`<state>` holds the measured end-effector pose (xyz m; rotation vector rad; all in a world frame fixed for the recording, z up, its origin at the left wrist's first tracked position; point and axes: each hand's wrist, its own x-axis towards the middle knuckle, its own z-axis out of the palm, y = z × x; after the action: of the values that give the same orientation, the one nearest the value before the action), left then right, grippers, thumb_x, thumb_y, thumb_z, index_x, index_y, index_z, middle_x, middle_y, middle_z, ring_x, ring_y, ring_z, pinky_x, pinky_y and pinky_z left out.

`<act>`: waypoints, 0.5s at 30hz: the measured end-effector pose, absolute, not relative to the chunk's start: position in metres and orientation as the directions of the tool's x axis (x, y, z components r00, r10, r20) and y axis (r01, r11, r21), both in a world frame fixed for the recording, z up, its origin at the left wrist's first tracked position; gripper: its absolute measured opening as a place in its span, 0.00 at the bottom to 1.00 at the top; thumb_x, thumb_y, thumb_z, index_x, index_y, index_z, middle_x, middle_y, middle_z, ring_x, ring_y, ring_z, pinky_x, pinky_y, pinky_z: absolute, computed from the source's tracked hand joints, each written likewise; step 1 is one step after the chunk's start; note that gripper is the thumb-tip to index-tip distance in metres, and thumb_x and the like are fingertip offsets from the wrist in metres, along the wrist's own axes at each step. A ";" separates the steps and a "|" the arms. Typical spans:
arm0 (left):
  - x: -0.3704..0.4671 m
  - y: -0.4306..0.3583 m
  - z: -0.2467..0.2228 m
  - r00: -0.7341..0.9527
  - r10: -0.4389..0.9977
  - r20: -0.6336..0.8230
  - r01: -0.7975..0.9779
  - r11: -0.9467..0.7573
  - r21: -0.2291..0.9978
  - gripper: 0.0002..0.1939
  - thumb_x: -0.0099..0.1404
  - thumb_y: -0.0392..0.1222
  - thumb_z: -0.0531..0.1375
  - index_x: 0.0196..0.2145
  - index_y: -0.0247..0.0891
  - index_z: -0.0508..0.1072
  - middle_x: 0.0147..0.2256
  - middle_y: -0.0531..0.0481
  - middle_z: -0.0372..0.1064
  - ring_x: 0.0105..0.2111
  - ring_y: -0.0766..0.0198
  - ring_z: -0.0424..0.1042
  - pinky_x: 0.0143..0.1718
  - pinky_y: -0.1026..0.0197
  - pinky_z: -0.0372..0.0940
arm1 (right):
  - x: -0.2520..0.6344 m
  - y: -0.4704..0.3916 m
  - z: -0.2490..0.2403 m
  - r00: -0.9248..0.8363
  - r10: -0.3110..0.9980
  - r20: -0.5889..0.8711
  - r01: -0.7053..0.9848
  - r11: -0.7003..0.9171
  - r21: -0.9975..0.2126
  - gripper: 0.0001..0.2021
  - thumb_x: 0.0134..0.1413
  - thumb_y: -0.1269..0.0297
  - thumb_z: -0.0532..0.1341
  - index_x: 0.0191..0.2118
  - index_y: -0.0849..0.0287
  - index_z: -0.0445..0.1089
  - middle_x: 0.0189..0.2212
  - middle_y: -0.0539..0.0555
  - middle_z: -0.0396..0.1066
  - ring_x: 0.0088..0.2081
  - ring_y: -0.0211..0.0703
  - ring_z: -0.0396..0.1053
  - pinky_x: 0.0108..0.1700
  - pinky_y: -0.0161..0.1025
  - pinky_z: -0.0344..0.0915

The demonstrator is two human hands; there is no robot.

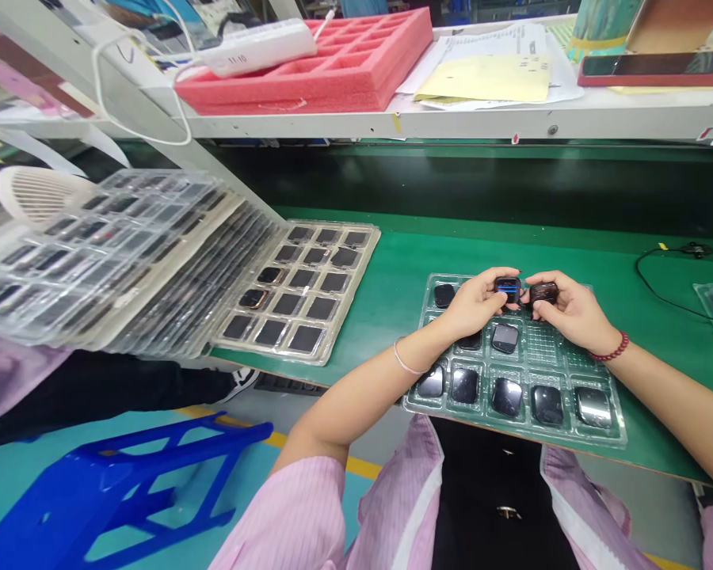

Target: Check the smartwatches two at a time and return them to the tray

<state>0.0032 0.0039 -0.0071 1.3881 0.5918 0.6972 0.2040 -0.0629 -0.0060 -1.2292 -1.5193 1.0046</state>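
Observation:
My left hand (480, 302) grips a smartwatch body (508, 290) with a lit screen showing blue bands, the thumb on its lower edge. Close beside it, my right hand (573, 310) holds a second dark watch body (543, 294) between thumb and fingers; its screen looks unlit. Both hands are above a clear plastic tray (514, 431) with moulded pockets. Several dark watch bodies sit in the tray, among them one (505, 338) just below my left hand and a row along the near edge. My hands and forearms hide part of the far rows.
Stacked clear trays (172, 261) lean at the left, blurred, beside a flat tray (303, 293) of dark square pieces. A blue stool (124, 483) stands on the floor. Above the green bench (392, 269), a shelf carries red foam (297, 91), papers and a phone (659, 69).

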 end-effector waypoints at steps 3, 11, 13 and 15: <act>0.003 0.004 -0.006 0.668 0.744 0.017 -0.084 0.052 0.995 0.21 0.63 0.33 0.58 0.55 0.36 0.67 0.43 0.45 0.74 0.38 0.62 0.78 0.37 0.63 0.69 | 0.203 -0.062 -0.005 -0.085 0.984 0.157 0.230 0.173 -0.958 0.17 0.55 0.62 0.67 0.50 0.53 0.69 0.39 0.54 0.76 0.33 0.47 0.75 0.38 0.46 0.76; 0.003 0.006 -0.009 0.656 0.754 0.035 -0.086 0.028 0.996 0.19 0.64 0.32 0.56 0.53 0.36 0.68 0.42 0.44 0.75 0.38 0.61 0.78 0.38 0.62 0.70 | 0.204 -0.062 -0.005 -0.085 0.984 0.153 0.240 0.170 -0.956 0.15 0.57 0.62 0.66 0.49 0.54 0.69 0.38 0.54 0.75 0.31 0.45 0.75 0.36 0.44 0.76; 0.004 0.006 -0.011 0.657 0.753 0.035 -0.088 0.031 0.996 0.21 0.62 0.30 0.56 0.53 0.36 0.69 0.42 0.45 0.75 0.38 0.61 0.78 0.40 0.61 0.71 | 0.204 -0.062 -0.005 -0.088 0.984 0.155 0.233 0.172 -0.957 0.15 0.56 0.62 0.66 0.49 0.54 0.69 0.38 0.54 0.75 0.31 0.45 0.75 0.36 0.44 0.76; 0.005 0.006 -0.012 0.660 0.750 0.033 -0.100 0.044 0.994 0.23 0.60 0.28 0.56 0.53 0.36 0.68 0.43 0.45 0.75 0.39 0.61 0.78 0.43 0.59 0.72 | 0.204 -0.062 -0.005 -0.092 0.983 0.161 0.223 0.178 -0.958 0.16 0.55 0.64 0.66 0.50 0.54 0.69 0.40 0.54 0.76 0.33 0.46 0.76 0.38 0.45 0.76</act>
<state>0.0047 0.0059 -0.0119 1.3850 0.5952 0.7117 0.2042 -0.0624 -0.0052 -1.2084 -1.5098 1.0133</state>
